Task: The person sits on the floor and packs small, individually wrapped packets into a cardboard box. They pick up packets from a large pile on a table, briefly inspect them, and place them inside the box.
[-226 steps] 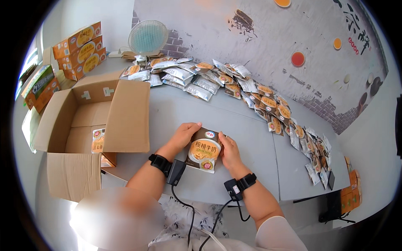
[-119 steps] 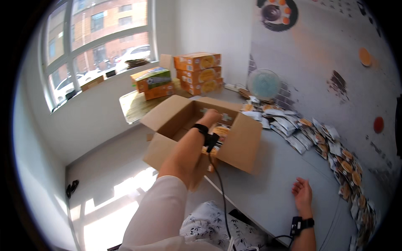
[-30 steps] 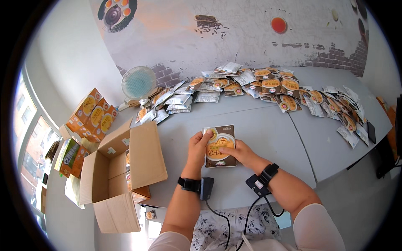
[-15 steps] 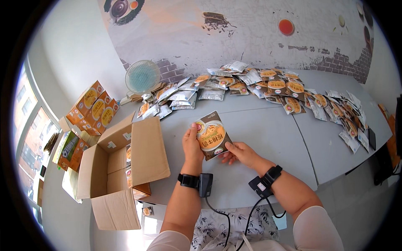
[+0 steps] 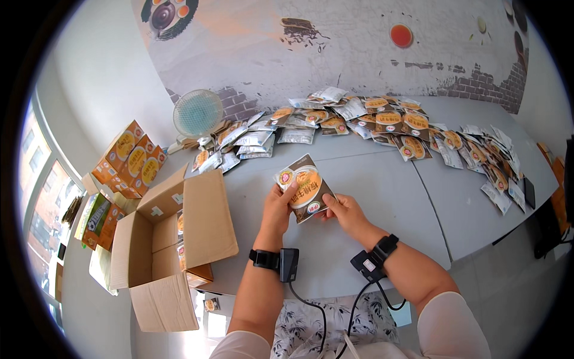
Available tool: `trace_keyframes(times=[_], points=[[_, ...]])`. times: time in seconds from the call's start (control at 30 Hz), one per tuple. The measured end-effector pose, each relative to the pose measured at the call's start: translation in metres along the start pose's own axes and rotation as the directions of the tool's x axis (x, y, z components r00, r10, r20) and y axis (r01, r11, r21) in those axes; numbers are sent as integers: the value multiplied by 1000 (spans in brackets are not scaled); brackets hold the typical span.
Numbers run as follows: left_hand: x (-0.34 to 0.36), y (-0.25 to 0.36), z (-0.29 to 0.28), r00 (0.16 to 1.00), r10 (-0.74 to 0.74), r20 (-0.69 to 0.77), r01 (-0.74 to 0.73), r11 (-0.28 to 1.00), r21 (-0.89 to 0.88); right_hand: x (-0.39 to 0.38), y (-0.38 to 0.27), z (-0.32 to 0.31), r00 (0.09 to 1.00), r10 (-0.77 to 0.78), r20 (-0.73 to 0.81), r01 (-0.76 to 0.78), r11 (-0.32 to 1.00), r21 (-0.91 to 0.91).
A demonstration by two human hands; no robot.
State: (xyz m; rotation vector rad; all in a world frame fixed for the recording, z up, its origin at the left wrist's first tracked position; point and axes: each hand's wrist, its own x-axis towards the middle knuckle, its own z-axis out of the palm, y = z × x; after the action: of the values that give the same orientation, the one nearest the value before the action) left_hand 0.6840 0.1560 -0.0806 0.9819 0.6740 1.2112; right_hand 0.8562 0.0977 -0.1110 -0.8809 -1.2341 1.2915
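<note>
My left hand (image 5: 278,206) is closed on the left edge of a brown pouch (image 5: 306,179) with an orange bowl picture, thumb on its front. My right hand (image 5: 344,212) grips the pouch's lower right corner, thumb on the front and fingers bent behind it. The pouch is tilted, held over the grey table (image 5: 382,251). To my left an open cardboard box (image 5: 209,221) stands with its flaps out and pouches inside along its right wall.
A long heap of pouches (image 5: 388,119) runs along the back to the right end, beside a dark flat object (image 5: 529,192). A fan (image 5: 196,112), stacked orange cartons (image 5: 131,158) and a green-orange carton (image 5: 95,221) stand at left. A small packet (image 5: 210,304) lies below the table's front edge.
Four seconds ago my left hand was inside the box and my right rested open; both now hold a pouch. Since one second ago the pouch has tilted and risen slightly.
</note>
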Motion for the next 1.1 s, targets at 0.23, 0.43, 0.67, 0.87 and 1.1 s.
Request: trace_keyframes(times=[0.23,0.43,0.67,0.87,1.1], points=[[-5,-5,11,999,50,-18,-50,999,23,4,4,-5,987,159,19,-160,983,93],[-5,-11,12,993,119,-27,-118,992,41,-1,-4,5,991,98,89,-95,995,-35],[-4,-12,10,998,37,-40,-40,997,-61,4,6,2,993,43,112,-35,997,-70],[-3,-23,11,996,51,-74,-57,995,-85,-2,-4,8,985,138,98,-112,966,-232],[-5,-22,14,999,15,37,-9,987,-159,-1,-2,5,985,136,110,-107,966,-237]])
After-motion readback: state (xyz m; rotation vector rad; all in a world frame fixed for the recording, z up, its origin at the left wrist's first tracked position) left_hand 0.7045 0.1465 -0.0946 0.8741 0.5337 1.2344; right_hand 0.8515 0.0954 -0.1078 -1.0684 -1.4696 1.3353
